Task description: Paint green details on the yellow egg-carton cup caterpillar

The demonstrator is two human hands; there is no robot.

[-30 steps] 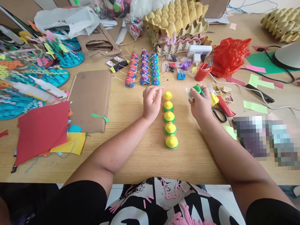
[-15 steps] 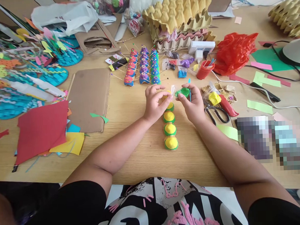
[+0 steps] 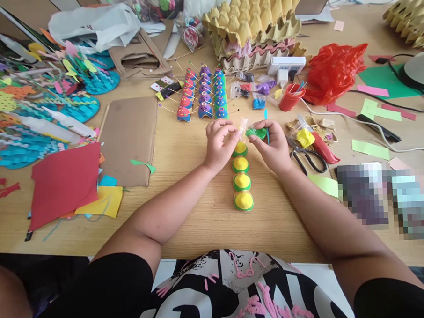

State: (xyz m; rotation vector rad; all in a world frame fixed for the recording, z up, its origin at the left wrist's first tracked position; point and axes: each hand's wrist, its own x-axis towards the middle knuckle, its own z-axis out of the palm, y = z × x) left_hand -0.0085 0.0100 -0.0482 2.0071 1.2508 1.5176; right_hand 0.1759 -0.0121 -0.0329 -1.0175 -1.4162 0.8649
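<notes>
Compared with a second ago, the right hand point(image 3: 275, 149) has come inward from the right, meeting the left hand point(image 3: 220, 144) over the far end of a straight row of yellow-domed, green-rimmed cups point(image 3: 241, 180). Taking that row as the clock's centre, with twelve pointing away from the person, a soft green lump in clear plastic wrapping point(image 3: 258, 132) hangs between the hands, between twelve and one. Right thumb and fingers pinch its green body, probably to steady it; a slim blue stick point(image 3: 266, 113) is tucked along the same fingers, perhaps to keep it handy. Left thumb and forefinger pinch the plastic's loose end, likely for purchase on the wrapper, the other fingers loosely curled.

The row runs from twelve to six, its farthest cup partly hidden; lying between the forearms, it seems placed for easy reach by both hands. At two sits a crumpled yellow lump point(image 3: 305, 137), at three a pair of black-handled scissors point(image 3: 317, 163), and at one a red cup of thin sticks point(image 3: 292, 97), all seemingly kept near the right hand. Three colourful, pin-studded rows point(image 3: 204, 96) stand at eleven, apparently set aside from the working spot.
</notes>
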